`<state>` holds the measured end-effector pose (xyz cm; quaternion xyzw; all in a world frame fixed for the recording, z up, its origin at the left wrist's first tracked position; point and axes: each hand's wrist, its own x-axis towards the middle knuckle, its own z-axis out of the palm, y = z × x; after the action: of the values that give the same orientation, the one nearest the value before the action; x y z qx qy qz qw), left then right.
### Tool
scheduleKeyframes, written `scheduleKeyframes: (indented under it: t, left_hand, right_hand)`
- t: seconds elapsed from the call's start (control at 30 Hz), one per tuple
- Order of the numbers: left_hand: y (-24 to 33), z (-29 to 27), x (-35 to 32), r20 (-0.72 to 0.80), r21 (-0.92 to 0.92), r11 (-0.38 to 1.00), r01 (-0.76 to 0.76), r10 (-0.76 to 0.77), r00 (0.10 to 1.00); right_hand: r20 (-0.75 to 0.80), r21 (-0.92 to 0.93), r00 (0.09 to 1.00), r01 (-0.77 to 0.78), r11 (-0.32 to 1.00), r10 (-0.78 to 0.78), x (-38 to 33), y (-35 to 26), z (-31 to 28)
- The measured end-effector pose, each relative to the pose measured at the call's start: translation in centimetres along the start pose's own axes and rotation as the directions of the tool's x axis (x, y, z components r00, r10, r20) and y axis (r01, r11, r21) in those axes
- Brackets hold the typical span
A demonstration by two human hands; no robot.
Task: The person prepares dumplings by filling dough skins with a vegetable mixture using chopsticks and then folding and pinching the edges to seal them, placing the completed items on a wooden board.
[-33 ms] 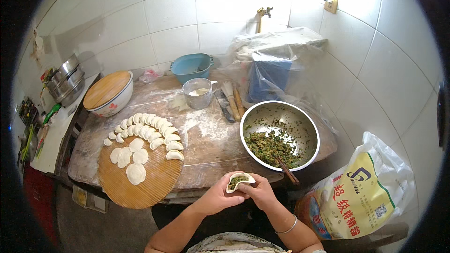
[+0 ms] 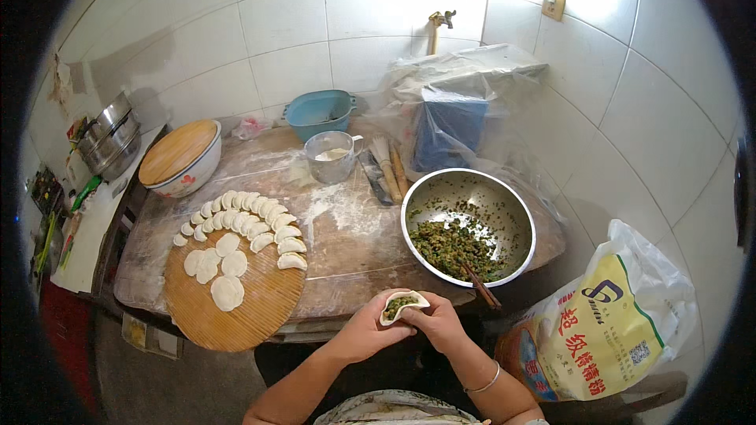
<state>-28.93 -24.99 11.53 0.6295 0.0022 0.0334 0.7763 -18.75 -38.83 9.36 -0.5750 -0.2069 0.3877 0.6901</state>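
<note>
Near the table's front edge, a round dumpling wrapper (image 2: 424, 297) is cupped between my hands, partly folded up, with green-brown filling (image 2: 400, 308) showing in its middle. My left hand (image 2: 367, 326) supports it from the left and below, fingers curled round. On the other side, my right hand (image 2: 441, 327) grips the wrapper's edge between thumb and fingers. Just beyond stands a steel bowl (image 2: 523, 203) of chopped filling (image 2: 453, 248), chopsticks (image 2: 482, 286) leaning over its near rim. To the left, a round wooden board (image 2: 272, 299) carries several flat wrappers (image 2: 227, 293) and curved rows of folded dumplings (image 2: 291, 245).
At the back are a clear measuring cup (image 2: 330, 159), a brush (image 2: 385, 164), a blue basin (image 2: 319, 113) and a plastic-covered blue box (image 2: 449, 132). A lidded bowl (image 2: 186, 179) stands at the table's left. A large flour bag (image 2: 606, 323) stands at right.
</note>
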Motion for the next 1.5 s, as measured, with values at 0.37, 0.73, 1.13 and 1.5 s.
scheduleKeyframes:
  t: [0.37,0.73,1.13,1.5]
  left_hand:
    - [0.8,1.2,0.7,-0.147,-0.024,1.000,0.000,-0.003,0.989]
    - [-0.2,0.7,0.8,-0.208,-0.216,0.975,-0.049,0.003,0.978]
    - [0.2,0.6,0.8,-0.216,-0.247,0.968,-0.048,-0.006,0.976]
    - [0.2,1.0,1.1,-0.195,-0.267,0.963,-0.021,-0.033,0.980]
  right_hand:
    - [-0.115,-0.243,0.906,0.372,0.896,-0.407,-2.2,-1.4,0.3]
    - [-0.231,-0.223,0.807,0.500,0.837,-0.544,-2.4,-0.9,0.3]
    - [-0.110,-0.576,0.615,0.601,0.554,-0.781,-1.7,-2.0,0.7]
    - [-0.054,-0.657,0.531,0.619,0.430,-0.846,-1.4,-1.8,0.1]
